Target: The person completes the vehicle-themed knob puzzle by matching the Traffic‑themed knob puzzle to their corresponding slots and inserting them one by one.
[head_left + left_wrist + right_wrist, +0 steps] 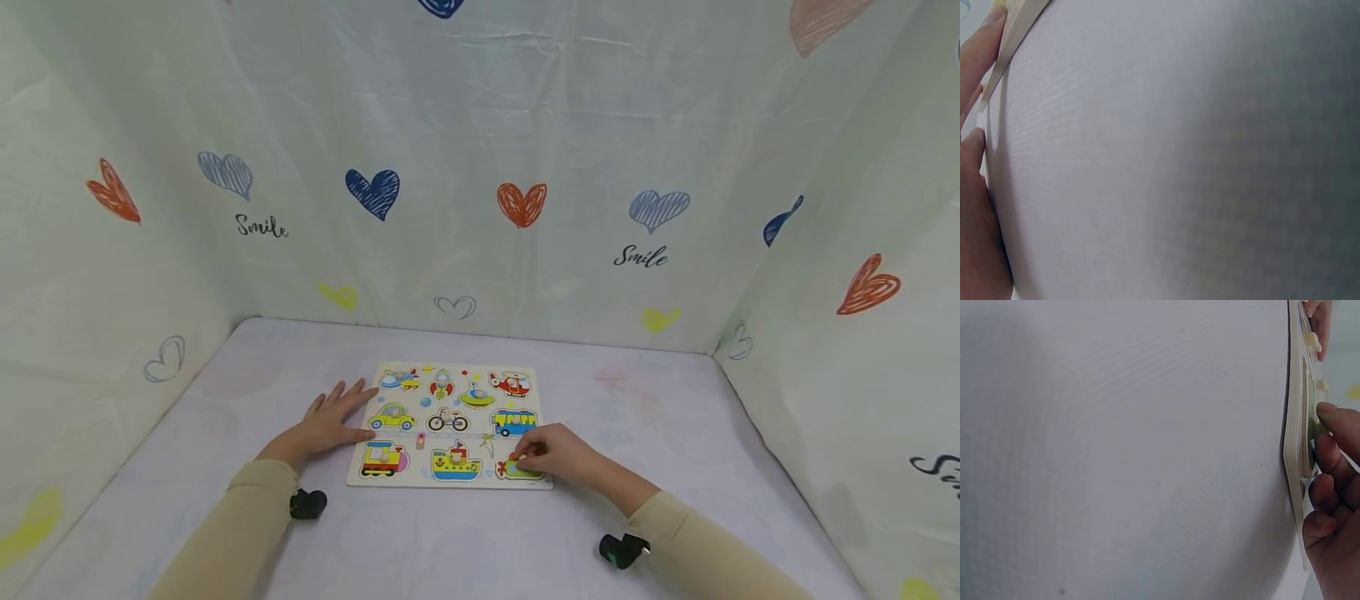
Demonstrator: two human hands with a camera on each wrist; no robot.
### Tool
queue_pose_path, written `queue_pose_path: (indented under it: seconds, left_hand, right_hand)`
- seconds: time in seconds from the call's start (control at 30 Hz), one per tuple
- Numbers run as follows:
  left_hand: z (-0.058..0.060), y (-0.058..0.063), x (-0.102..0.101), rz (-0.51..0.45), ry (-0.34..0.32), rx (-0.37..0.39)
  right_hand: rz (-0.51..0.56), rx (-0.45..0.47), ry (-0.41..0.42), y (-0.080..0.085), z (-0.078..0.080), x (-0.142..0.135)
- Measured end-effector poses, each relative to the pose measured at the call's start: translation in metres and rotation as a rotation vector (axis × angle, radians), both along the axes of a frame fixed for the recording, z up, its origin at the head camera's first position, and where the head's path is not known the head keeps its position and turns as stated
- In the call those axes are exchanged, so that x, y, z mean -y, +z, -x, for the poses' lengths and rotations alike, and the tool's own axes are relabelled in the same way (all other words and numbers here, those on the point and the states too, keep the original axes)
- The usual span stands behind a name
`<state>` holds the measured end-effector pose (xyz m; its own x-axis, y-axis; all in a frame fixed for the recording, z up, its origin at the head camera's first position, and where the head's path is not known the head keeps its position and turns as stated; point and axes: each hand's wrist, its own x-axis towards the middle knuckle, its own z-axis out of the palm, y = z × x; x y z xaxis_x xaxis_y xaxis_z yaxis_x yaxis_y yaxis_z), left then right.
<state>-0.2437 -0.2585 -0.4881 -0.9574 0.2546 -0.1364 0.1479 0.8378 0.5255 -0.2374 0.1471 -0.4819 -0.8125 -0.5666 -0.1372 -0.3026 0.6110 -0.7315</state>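
Observation:
A wooden knob puzzle board [418, 475] with colourful vehicle pieces lies flat on the table. My left hand [326, 423] rests at its left edge, fingers spread and thumb touching the rim; the left wrist view catches only part of this hand [979, 219]. At the lower right corner my right hand [562, 452] pinches the knob of a green submarine-like puzzle piece [531, 475]. From the right wrist, thumb and forefinger close round a green knob [1317, 429], the other fingers curled beside the board's edge. Whether the piece sits fully in its recess, I cannot tell.
Beside the submarine piece is a boat piece [456, 465], with a bus piece [514, 422] above it. A train piece [381, 458] lies near the left hand. White cloth printed with hearts walls the table [465, 542] at the back and sides.

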Motion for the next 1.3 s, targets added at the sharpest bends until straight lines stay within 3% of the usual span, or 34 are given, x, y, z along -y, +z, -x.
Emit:
queue_pose_path:
  seconds: [0.77, 1.3]
  left_hand:
    - [0.0, 0.001, -0.002, 0.005, 0.006, 0.009]
    - [0.0, 0.001, 0.0, 0.012, -0.014, 0.016]
  right_hand:
    - [0.021, 0.009, 0.019, 0.002, -0.002, -0.003]
    - [-0.022, -0.082, -0.041, 0.033, -0.008, -0.029]
